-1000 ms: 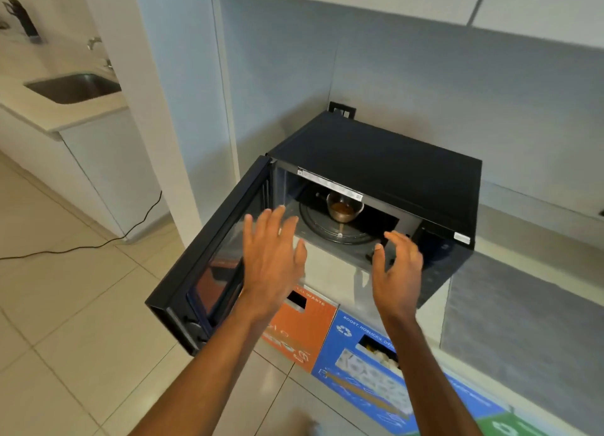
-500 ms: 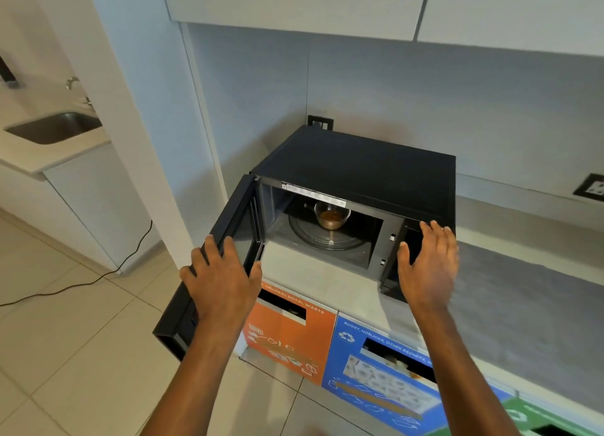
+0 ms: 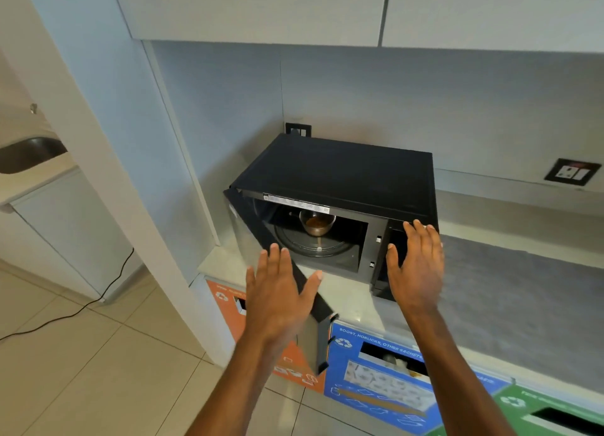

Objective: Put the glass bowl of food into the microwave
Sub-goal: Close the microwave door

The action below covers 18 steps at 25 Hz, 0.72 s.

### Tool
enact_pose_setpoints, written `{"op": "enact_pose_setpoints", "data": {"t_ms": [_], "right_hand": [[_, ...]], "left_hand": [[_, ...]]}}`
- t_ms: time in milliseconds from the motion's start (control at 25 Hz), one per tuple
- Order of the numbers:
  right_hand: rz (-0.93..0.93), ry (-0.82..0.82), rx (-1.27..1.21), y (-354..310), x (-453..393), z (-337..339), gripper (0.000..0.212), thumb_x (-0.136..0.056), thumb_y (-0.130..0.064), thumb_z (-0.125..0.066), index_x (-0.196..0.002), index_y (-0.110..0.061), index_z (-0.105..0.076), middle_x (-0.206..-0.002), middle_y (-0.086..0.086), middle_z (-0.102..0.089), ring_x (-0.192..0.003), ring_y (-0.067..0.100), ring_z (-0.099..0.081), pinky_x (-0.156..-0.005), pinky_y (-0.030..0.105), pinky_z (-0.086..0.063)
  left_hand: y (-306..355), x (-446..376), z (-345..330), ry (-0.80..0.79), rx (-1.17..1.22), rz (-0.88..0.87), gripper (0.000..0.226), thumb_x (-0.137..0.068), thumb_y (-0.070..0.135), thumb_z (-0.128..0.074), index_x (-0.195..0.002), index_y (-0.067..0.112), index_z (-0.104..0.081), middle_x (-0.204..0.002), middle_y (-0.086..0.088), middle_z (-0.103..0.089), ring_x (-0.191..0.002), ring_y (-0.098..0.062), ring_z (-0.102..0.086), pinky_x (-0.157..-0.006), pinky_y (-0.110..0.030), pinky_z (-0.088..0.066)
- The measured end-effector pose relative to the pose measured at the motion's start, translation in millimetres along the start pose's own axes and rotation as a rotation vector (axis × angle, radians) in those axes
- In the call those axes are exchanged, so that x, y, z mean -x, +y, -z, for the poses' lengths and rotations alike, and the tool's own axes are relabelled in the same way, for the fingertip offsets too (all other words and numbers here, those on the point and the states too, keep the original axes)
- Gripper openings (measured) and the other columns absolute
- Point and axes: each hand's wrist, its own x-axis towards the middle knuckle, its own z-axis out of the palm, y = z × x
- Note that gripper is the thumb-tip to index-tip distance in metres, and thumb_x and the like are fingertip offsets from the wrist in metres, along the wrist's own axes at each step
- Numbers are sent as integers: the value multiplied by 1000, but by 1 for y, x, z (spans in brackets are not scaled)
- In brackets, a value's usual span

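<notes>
The glass bowl of food (image 3: 317,224) sits on the turntable (image 3: 315,244) inside the black microwave (image 3: 340,187). At seven o'clock, the left hand (image 3: 277,292), fingers spread, meets the half-open door (image 3: 313,308). The right hand (image 3: 413,265) lies flat against the control panel at three o'clock.

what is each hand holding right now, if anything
Nothing. The left hand is flat against the microwave door; the right hand is open at the microwave front.
</notes>
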Motion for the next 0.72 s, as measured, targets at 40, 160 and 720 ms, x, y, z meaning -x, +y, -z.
{"op": "enact_pose_setpoints", "data": {"t_ms": [40,160,720], "right_hand": [[-9,-3,-19,1,0,1,59,-101,-47,-48,-153,-19,-41,-162,4,-38,-154,24,-23,-123,53,-27],[-31,-29,-84,-1,-1,5,61,-101,-55,-42,-153,-23,-42,-163,1,-36,-155,22,-19,-120,55,-33],[-66,-57,39,-7,-7,-1,81,-88,-62,-62,-156,-28,-35,-163,2,-35,-155,24,-17,-120,49,-30]], "left_hand": [[5,-7,-7,-1,-24,-40,89,-95,75,-24,-164,21,-4,-173,-1,4,-159,-20,9,-128,-45,4],[22,-29,-24,13,-106,-115,88,-96,74,-20,-163,21,-1,-173,-1,5,-159,-20,11,-129,-48,0],[63,-99,-60,15,-242,-197,93,-98,69,-36,-163,15,4,-173,-8,8,-159,-29,10,-128,-54,-12]]}}
